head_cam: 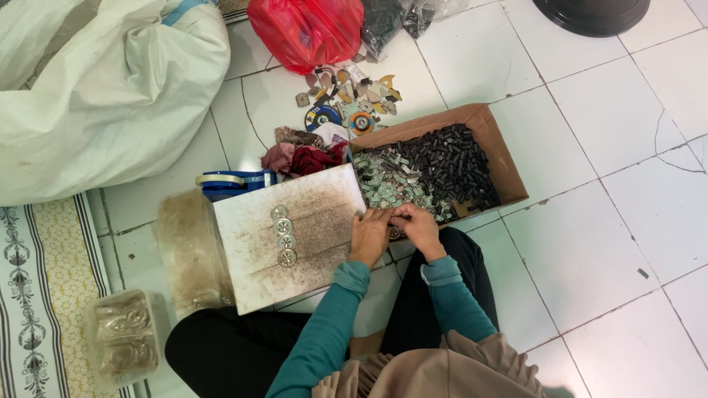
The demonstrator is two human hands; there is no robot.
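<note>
Head camera looks straight down on a person sitting on a white tiled floor, both teal-sleeved arms reaching forward to the near edge of a cardboard box. That box serves as the landmark: it holds a heap of small black cylinders at its far right and pale greenish flat bits at its left.

Left hand and right hand meet just at the box's near left corner. Their fingers are drawn together around a small round metal piece; it is partly hidden, so which hand truly grips it I cannot tell.

Left of the box, touching its side, lies a grimy white board with four round metal discs in a row. Beyond the board, left of the box, sit a blue tape dispenser and crumpled red cloth. Behind the box lie scattered scraps and two abrasive discs, then a red plastic bag. Far left of the box rests a large white sack.
</note>
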